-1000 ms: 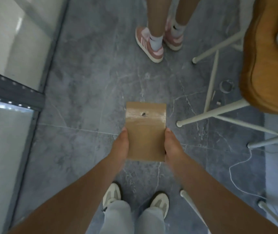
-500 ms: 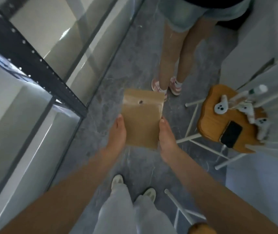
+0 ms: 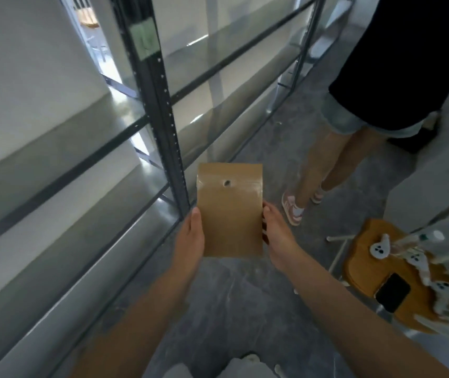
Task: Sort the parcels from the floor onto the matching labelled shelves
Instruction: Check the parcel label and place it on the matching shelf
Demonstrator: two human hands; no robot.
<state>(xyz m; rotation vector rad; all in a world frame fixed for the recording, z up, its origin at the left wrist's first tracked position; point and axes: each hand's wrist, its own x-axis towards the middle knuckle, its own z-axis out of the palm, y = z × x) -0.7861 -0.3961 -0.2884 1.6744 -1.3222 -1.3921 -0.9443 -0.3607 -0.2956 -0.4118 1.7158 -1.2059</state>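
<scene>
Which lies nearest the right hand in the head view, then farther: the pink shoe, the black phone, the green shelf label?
1. Pink shoe, just beyond the right hand.
2. Black phone, on the wooden stool to the right.
3. Green shelf label, high on the shelf upright, far left.

Both forearms are bare to the bottom of the frame, with no sleeves, watch or rings visible on the left hand [image 3: 190,238] or the right hand [image 3: 279,241]. Light grey trousers [image 3: 234,369] cover the legs below, and a pale shoe tip [image 3: 251,358] peeks out.

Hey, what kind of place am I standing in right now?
Probably a storeroom or parcel-sorting room: dark metal shelving rack with a green label, grey stone floor, and a flat brown paper parcel held in both hands.
</scene>
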